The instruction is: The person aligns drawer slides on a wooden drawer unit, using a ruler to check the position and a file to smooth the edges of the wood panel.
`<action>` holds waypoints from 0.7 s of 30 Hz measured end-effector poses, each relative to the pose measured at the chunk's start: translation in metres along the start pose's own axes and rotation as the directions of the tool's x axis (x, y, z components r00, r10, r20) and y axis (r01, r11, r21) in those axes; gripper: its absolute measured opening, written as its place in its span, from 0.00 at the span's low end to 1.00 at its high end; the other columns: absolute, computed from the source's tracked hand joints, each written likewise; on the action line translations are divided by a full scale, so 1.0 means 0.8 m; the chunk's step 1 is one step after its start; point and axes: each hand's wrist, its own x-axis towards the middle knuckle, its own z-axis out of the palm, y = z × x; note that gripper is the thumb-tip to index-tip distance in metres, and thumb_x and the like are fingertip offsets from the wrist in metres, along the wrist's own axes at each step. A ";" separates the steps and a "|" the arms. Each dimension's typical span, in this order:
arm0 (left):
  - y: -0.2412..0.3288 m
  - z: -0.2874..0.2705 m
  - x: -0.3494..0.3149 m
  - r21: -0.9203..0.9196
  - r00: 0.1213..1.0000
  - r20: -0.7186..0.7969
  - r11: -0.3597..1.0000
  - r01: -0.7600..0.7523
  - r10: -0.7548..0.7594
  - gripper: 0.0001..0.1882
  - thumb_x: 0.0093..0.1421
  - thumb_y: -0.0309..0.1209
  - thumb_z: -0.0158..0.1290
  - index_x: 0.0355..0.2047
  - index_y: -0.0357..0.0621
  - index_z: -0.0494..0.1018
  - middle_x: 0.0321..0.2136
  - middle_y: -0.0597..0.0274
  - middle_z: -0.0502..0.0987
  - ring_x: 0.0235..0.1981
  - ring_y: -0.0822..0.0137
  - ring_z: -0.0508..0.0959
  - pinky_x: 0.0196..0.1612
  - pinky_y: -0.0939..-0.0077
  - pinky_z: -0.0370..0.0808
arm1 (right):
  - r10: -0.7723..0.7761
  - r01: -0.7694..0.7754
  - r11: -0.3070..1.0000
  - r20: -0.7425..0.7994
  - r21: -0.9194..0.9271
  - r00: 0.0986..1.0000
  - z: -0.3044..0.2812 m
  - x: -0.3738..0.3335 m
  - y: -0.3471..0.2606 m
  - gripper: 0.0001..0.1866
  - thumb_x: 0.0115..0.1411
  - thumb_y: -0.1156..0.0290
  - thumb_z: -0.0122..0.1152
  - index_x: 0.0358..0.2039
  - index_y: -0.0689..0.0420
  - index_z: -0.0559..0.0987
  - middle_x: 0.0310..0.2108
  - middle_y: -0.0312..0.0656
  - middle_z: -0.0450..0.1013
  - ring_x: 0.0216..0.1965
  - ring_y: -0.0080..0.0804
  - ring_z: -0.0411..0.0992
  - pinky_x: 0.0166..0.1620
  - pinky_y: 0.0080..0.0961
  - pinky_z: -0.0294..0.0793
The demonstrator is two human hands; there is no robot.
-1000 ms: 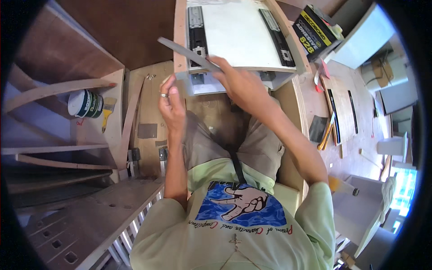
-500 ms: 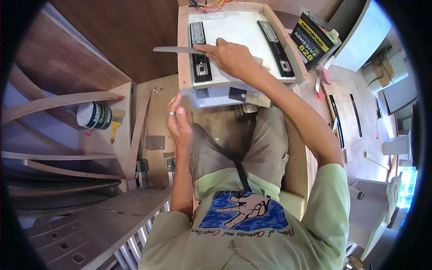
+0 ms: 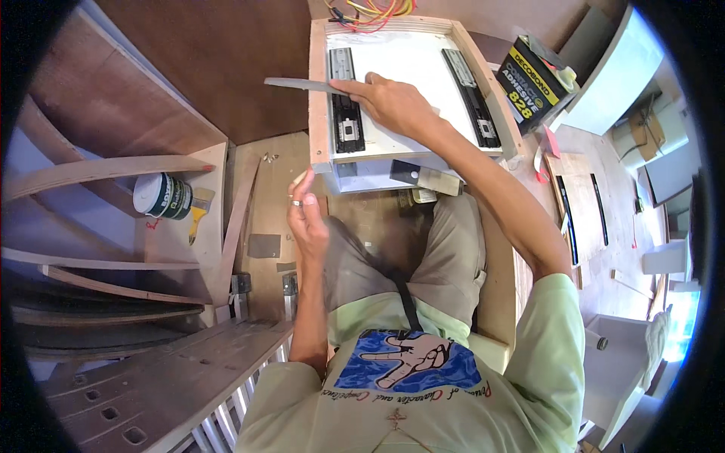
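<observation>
Okay, so the wood-edged white box (image 3: 321,113) sits at 12 o'clock, with a black drawer slide (image 3: 347,106) along its 9 o'clock side and another (image 3: 472,98) toward 3. The right hand (image 3: 396,106) reaches over the top, fingers clamped on one end of a flat grey tool (image 3: 298,84) whose free end sticks out past the 9 o'clock edge. The left hand (image 3: 308,226) is by the box's 7 o'clock corner, fingers loosely bent, thumb apart; can't tell if it's touching. For good control, I'd hold the tool flat, use light even pressure and watch those left fingertips. As for writing, the shirt (image 3: 408,362) at 6 o'clock has upside-down lettering around a blue print, the black tin (image 3: 532,83) between 1 and 2 has bold yellow and white capitals, and the tub (image 3: 162,196) at 9 has pale letters on dark green.
</observation>
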 end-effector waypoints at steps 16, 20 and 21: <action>-0.006 0.004 -0.006 -0.116 0.997 -0.054 0.992 0.052 -0.058 0.22 0.73 0.32 0.36 0.57 0.28 0.69 0.56 0.46 0.72 0.59 0.55 0.71 0.66 0.61 0.63 | -0.039 0.035 0.997 0.058 0.061 0.998 -0.024 -0.075 -0.073 0.25 0.64 0.68 0.56 0.61 0.35 0.74 0.28 0.46 0.71 0.24 0.48 0.74 0.27 0.41 0.75; 0.000 0.008 -0.004 -0.191 0.991 -0.085 0.978 0.086 -0.104 0.23 0.73 0.33 0.35 0.57 0.26 0.69 0.57 0.45 0.71 0.60 0.53 0.71 0.67 0.59 0.62 | -0.042 0.041 0.994 0.008 0.097 0.999 -0.025 -0.084 -0.079 0.24 0.65 0.67 0.54 0.61 0.36 0.74 0.28 0.47 0.71 0.25 0.48 0.75 0.28 0.41 0.75; 0.001 0.010 -0.001 -0.197 0.993 -0.072 0.977 0.075 -0.091 0.23 0.73 0.32 0.34 0.57 0.26 0.69 0.57 0.44 0.71 0.60 0.52 0.70 0.67 0.58 0.62 | -0.009 0.010 0.999 -0.012 0.051 1.000 -0.015 -0.070 -0.067 0.24 0.65 0.67 0.54 0.61 0.36 0.74 0.28 0.47 0.71 0.25 0.48 0.75 0.29 0.41 0.75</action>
